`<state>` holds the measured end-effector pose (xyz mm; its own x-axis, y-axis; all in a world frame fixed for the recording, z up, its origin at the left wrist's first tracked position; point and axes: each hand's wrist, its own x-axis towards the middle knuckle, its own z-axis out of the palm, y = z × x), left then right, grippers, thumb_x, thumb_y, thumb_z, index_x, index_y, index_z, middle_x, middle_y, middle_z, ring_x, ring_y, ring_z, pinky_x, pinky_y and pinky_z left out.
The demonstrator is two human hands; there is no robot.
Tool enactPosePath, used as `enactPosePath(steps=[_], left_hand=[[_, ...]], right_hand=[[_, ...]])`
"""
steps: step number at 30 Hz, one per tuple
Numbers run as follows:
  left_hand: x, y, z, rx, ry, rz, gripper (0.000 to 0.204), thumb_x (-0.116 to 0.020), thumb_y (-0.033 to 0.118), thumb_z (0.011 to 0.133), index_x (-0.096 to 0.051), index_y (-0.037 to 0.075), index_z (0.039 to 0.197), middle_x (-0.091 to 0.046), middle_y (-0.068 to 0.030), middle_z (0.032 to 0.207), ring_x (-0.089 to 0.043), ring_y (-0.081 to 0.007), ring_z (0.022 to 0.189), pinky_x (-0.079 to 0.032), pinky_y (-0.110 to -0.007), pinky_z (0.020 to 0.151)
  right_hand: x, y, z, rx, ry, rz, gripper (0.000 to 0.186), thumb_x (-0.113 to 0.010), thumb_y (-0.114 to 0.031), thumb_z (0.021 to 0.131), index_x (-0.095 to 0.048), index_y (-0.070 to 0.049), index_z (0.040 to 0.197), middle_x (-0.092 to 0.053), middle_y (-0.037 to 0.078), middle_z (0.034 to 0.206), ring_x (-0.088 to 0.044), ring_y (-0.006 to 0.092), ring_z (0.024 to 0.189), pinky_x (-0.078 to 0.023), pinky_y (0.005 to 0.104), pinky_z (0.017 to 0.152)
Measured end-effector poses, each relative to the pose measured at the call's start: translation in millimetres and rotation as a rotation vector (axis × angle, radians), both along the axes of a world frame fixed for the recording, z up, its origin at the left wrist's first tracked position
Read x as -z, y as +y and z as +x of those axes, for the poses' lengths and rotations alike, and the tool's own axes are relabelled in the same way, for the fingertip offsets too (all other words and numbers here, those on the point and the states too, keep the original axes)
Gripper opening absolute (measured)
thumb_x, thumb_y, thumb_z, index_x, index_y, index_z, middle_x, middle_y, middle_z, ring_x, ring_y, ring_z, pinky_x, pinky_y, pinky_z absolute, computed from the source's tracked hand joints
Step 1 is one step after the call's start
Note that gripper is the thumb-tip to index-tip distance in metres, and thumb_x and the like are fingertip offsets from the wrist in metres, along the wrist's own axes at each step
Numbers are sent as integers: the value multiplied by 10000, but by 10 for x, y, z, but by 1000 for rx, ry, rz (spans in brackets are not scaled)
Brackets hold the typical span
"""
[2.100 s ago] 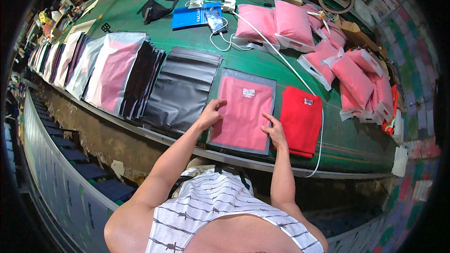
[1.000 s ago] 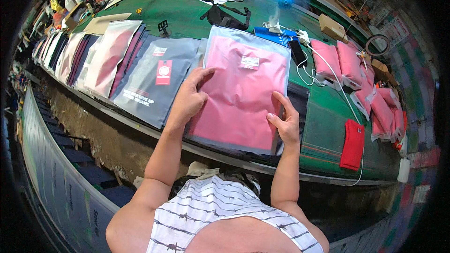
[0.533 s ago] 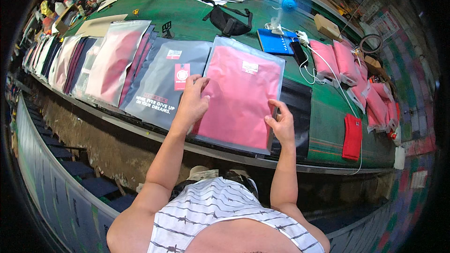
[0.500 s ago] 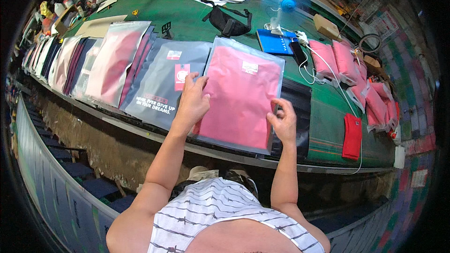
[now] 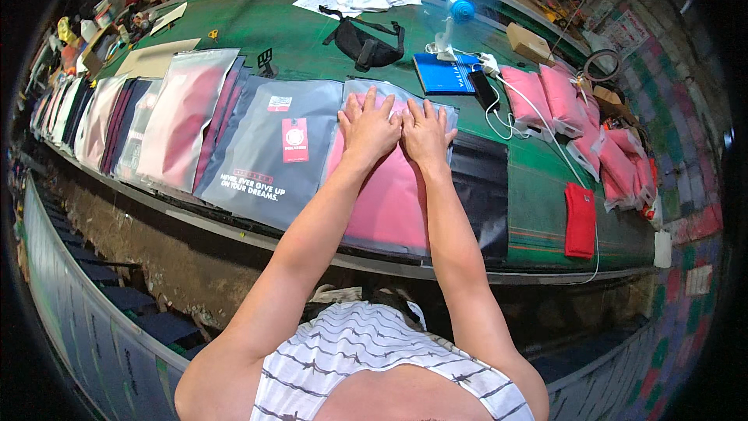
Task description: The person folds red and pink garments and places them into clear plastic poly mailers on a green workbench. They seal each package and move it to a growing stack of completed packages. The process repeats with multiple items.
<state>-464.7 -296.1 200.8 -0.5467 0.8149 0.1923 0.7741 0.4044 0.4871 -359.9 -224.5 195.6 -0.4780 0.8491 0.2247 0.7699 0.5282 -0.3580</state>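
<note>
You seem to be in a garment workshop. Bagged clothes [image 5: 187, 121] line your long green worktop's [image 5: 536, 179] near edge, and pink packs [image 5: 562, 100] crowd its right edge.

White sleeveless top [image 5: 366, 343], and what a print it carries: thin dark lines rippling across the cloth in row after row, knotted here and there into little spiky twists, barbed wire all over! The neckline [image 5: 396, 362] scoops low and wide, shoulders bare on either side. Bare arms all the way down, too, right to an ungloved left hand [image 5: 369, 131] and right hand [image 5: 425, 137]. Below the hem, a beige patch [image 5: 336, 295] peeks out, too small to make out.
</note>
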Motion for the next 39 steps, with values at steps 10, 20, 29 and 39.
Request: enactPosePath(steps=[10, 20, 29, 39], left_hand=[[10, 36, -48, -8, -144, -110, 527, -457, 384, 957, -521, 213, 1452, -325, -140, 1607, -240, -492, 1459, -217, -701, 1124], [29, 32, -71, 26, -65, -90, 514, -455, 402, 981, -507, 221, 1459, -327, -150, 1603, -267, -505, 1444, -230, -698, 1118], [-249, -111, 384, 258, 129, 48, 482, -532, 343, 986, -510, 158, 1431, -421, -153, 1543, -360, -500, 1396, -299, -666, 1105], [-287, -139, 1986, 640, 118, 17, 526, -623, 238, 947, -478, 22, 1404, -467, -213, 1444, -369, -501, 1374, -313, -603, 1124]], right_hand=[[103, 19, -60, 45, 31, -138, 471, -432, -452, 1005, -586, -231, 1392, -446, 139, 1530, -276, 423, 1470, -194, 774, 1086], [116, 36, -17, 11, 107, -94, 463, -455, -423, 1004, -610, -177, 1365, -479, 156, 1503, -306, 415, 1459, -194, 740, 1109], [331, 200, 956, -5, 539, 140, 366, -569, -251, 948, -686, 22, 1162, -646, 262, 1231, -582, 427, 1195, -420, 461, 1073], [1134, 539, 3123, 470, -123, -206, 398, -769, -267, 798, -682, 13, 1069, -678, 271, 1117, -647, 461, 1042, -515, 504, 927]])
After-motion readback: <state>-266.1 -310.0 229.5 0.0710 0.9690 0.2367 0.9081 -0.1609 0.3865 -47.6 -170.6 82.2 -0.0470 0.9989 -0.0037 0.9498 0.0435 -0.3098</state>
